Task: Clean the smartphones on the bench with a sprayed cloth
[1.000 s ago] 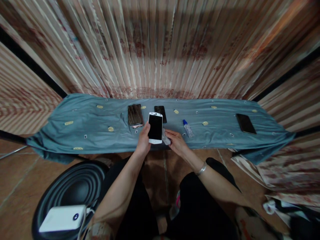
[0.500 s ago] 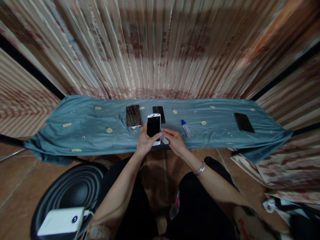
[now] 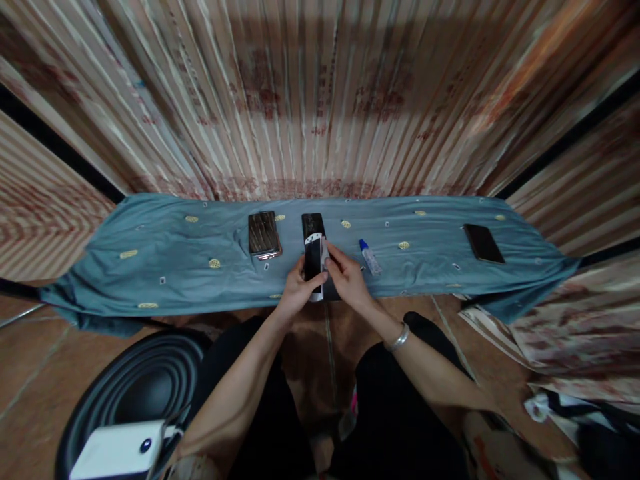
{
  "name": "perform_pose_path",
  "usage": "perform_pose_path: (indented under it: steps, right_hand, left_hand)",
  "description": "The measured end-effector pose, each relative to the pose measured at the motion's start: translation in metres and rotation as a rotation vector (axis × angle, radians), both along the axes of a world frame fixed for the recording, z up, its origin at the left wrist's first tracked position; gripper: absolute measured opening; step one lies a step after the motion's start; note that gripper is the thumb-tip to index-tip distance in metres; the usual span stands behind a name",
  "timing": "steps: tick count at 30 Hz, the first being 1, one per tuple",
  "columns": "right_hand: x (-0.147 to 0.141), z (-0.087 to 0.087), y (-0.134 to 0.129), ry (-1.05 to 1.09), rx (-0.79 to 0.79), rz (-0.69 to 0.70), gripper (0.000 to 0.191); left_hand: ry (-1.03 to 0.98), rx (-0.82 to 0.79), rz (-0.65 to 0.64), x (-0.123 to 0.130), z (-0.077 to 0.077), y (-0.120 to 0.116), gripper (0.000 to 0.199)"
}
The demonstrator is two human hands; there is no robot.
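A white smartphone (image 3: 313, 257) with a dark screen is gripped in my left hand (image 3: 299, 287), thumb across its lower front. It is turned partly onto its edge above the cloth-covered table. My right hand (image 3: 347, 275) is closed on a small greyish cloth (image 3: 325, 253), pressed to the phone's right edge. Much of the cloth is hidden by my fingers. Just behind the white phone lies a black phone (image 3: 313, 222), partly covered from view.
A stack of dark phones (image 3: 264, 233) lies left of my hands. To the right are a blue-capped bottle (image 3: 370, 257) and another black phone (image 3: 484, 243) on the blue-green tablecloth (image 3: 175, 247). A white power bank (image 3: 117, 448) rests on a round black stool (image 3: 90, 400).
The white phone has tilted, so its screen looks narrower. My right hand has moved up along its right edge with the cloth. The view has shifted slightly.
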State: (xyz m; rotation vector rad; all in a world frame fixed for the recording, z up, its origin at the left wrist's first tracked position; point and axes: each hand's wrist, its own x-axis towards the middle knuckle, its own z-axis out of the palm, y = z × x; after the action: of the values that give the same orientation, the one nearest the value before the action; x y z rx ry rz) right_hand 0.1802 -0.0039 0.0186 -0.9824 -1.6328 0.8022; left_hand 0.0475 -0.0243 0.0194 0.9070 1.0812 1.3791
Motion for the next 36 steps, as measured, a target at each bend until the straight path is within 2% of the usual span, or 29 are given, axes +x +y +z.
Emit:
perform_pose_path:
  steps: [5, 10, 17, 22, 26, 31, 36]
  right_hand:
    - [0.005, 0.006, -0.006, -0.241, 0.187, -0.03, 0.046]
    - [0.015, 0.012, 0.006, -0.255, 0.216, -0.071, 0.047]
    - [0.022, 0.008, 0.019, -0.113, 0.081, -0.04, 0.044]
    - [0.021, -0.003, 0.029, -0.01, -0.033, -0.019, 0.039]
    - [0.018, -0.006, 0.028, -0.014, -0.074, -0.027, 0.039]
    - [0.014, 0.002, 0.016, -0.133, 0.038, -0.081, 0.045]
    - [0.009, 0.005, 0.007, -0.261, 0.172, -0.038, 0.053]
  left_hand:
    - [-0.055, -0.026, 0.004, 0.001, 0.006, -0.003, 0.059]
    - [-0.056, -0.041, -0.075, 0.004, 0.005, -0.008, 0.068]
    - [-0.112, -0.059, -0.16, 0.005, 0.008, -0.014, 0.057]
    - [-0.189, -0.149, -0.208, 0.007, 0.013, -0.018, 0.048]
    - [-0.245, -0.215, -0.226, 0.008, 0.019, -0.019, 0.046]
    - [-0.282, -0.262, -0.226, 0.009, 0.02, -0.018, 0.042]
    - [-0.307, -0.245, -0.197, 0.007, 0.017, -0.016, 0.042]
